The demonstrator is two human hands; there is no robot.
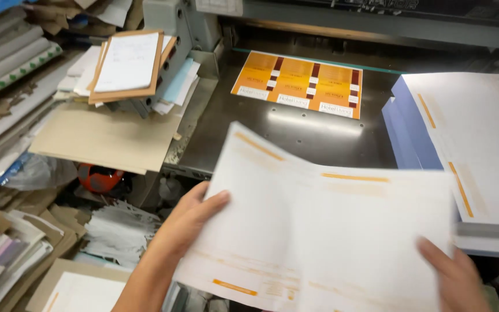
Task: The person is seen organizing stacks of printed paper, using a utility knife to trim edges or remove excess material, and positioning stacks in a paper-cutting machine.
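While the left hand [189,222] and right hand [454,277] pinch the bowed white sheets [324,231] only at their edges, held in the air above the steel table [295,136] — loose sheets could slip and fan out of line — or land crooked near the orange cards [298,84].

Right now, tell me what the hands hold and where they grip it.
Both hold one sheaf of white sheets: left hand on its left edge, right hand at its lower right corner.

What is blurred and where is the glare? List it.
Head view: the white sheets held in both hands are motion-blurred, as is the right hand; the left hand is sharper; a pale glare streak lies on the metal table below the orange sheet.
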